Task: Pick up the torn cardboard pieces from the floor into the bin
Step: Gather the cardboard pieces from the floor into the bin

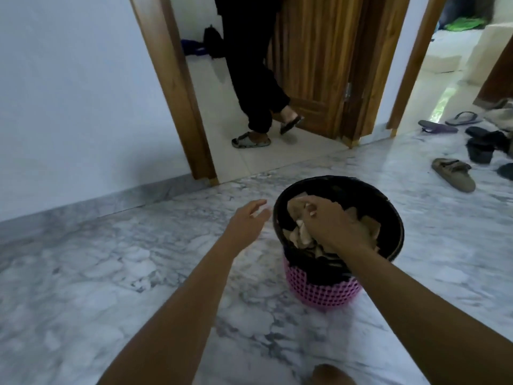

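A pink mesh bin [324,295] lined with a black bag stands on the marble floor, just right of centre. Several torn brown cardboard pieces [369,223] lie inside it. My right hand [330,223] is over the bin's mouth, its fingers closed on a cardboard piece [295,205] at the left inner side. My left hand [247,220] hovers just left of the bin's rim, fingers apart and holding nothing. I see no cardboard on the visible floor.
A person in black trousers and sandals [251,140] stands in the doorway behind the bin, by a wooden door [313,65]. Several sandals and shoes [454,173] are scattered at the right. A white wall [69,93] runs along the left.
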Tool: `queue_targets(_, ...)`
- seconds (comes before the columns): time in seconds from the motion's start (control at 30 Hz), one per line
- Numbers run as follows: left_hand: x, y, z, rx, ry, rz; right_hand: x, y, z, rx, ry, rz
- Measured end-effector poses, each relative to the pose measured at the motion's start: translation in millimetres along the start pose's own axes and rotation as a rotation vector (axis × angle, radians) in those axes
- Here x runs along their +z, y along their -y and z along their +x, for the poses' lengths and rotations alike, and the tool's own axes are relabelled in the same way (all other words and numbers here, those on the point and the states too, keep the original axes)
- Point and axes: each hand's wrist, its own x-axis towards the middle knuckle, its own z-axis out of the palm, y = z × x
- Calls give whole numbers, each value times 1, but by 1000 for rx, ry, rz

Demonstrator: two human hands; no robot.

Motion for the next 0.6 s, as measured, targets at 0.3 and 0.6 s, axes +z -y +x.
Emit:
queue_targets(0.3, -217, 114, -232, -199, -481, 163, 174, 248, -104, -453, 320, 47)
queue_targets(0.6, -303, 238, -558, -651, -914, -55, 344, 427, -340, -935, 880, 5)
